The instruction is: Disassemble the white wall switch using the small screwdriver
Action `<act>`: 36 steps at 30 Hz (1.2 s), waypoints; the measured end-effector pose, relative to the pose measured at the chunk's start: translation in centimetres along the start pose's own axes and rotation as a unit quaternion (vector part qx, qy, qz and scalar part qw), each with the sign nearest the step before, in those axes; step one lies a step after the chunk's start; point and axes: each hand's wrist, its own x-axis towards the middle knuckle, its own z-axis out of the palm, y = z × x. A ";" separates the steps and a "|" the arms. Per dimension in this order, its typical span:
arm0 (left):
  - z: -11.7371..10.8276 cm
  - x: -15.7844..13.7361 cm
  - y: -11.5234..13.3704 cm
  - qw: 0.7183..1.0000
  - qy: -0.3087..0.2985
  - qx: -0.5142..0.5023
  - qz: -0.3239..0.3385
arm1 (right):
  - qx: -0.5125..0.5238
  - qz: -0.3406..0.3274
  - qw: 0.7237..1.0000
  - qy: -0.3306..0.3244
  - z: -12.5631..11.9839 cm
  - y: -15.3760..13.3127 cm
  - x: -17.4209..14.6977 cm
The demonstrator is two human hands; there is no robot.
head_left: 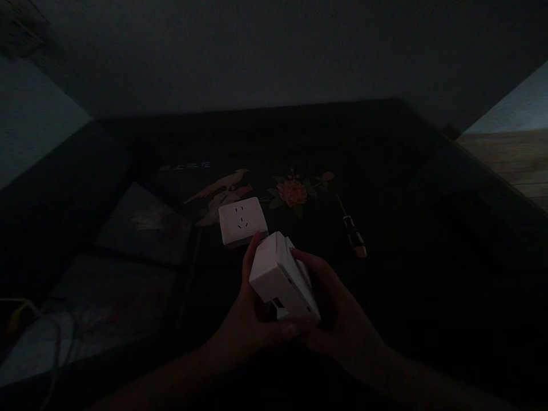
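Both hands grip a white plastic socket box point(270, 268), held tilted above the dark table. My left hand point(250, 314) is closed round its left side, with the index finger up along the edge and the thumb below. On the right, my right hand point(329, 302) is closed on the flatter plate side, fingers over the top edge. The face of that plate is turned away from me. Just beyond lies a white wall socket point(242, 221), slotted face up. A screwdriver point(354, 235) with a black and yellowish handle rests to the right.
The dark tabletop point(411, 240) bears a printed bird point(226, 181) and a flower point(291, 192). Pale flat sheets or panels point(143, 222) show at the left, with a light cable point(56, 342) at the lower left. A wall point(257, 57) stands behind. The light is very dim.
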 end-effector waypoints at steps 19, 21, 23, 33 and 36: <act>-0.3 -0.5 1.2 0.997 0.003 0.058 0.046 | -0.038 -0.008 0.999 -0.029 0.6 0.6 -0.6; -0.3 -0.5 1.4 0.998 -0.008 0.047 0.038 | -0.033 -0.002 0.999 -0.028 0.6 0.5 -0.7; -0.4 -0.5 1.6 0.999 -0.018 0.039 0.031 | -0.031 -0.006 0.999 -0.027 0.5 0.3 -0.7; -0.5 -0.4 2.2 0.995 -0.024 0.085 0.051 | -0.039 -0.020 0.999 -0.031 0.7 1.1 -1.0; -0.7 -0.4 2.3 0.996 -0.032 0.073 0.032 | -0.046 -0.021 0.998 -0.032 0.6 1.1 -1.1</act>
